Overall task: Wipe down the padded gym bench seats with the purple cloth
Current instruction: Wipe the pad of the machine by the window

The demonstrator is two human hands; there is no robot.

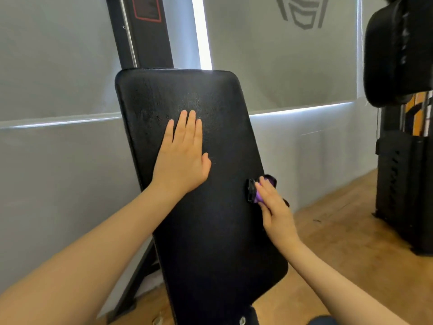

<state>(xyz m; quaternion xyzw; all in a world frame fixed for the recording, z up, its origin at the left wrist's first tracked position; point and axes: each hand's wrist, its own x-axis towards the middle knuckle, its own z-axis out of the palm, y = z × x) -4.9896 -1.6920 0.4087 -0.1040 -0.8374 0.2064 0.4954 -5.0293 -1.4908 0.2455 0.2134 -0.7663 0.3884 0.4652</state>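
Bench pad (pixel 210 219), black and padded, tilting upright against a dark metal frame (pixel 150 41), filling the middle of the view. Left hand (pixel 181 158) lying flat on the upper half of the pad, fingers straight and together, holding nothing, seemingly steadying the cushion. Right hand (pixel 274 207) working at the pad's right edge, fingers curling around a bunched purple cloth (pixel 264 186), only a little of it peeking out above and beside the fingers. Cloth touching the edge beside a small black fitting (pixel 250 191); hard to tell exactly what that fitting is. Faint speckles or damp sheen showing near the top of the pad. Grey blinds (pixel 293 66) hanging behind, wooden floor (pixel 339 231) below, another black padded machine (pixel 398 55) standing well apart at the far right.

Judging the step: wiping along the side edge of the pad. Doing it well likely meaning spreading the cloth flatter for fuller contact, pressing evenly, running long overlapping strokes from top to bottom, following the rounded corners and seam, going carefully around the fitting, and keeping the left palm bracing the pad. Moving the bracing palm aside before covering the patch beneath it.
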